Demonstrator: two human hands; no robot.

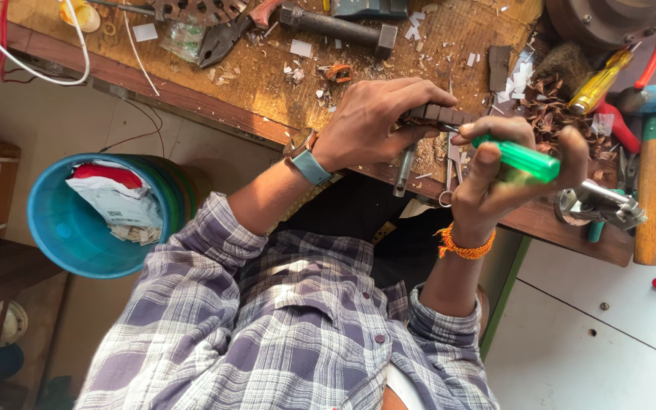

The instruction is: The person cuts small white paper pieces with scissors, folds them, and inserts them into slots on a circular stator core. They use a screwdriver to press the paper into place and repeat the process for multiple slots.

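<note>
My left hand, a watch on its wrist, grips a small dark metal part at the front edge of a wooden workbench. A short metal rod hangs below that hand. My right hand, an orange thread around its wrist, is closed on a green translucent-handled screwdriver. The screwdriver's tip points left and meets the dark part. Both hands are close together, just over the bench edge.
Black pliers, a steel bar, a yellow-handled screwdriver, red-handled pliers and a wooden-handled hammer lie on the bench among shavings. A blue bucket of rubbish stands below left.
</note>
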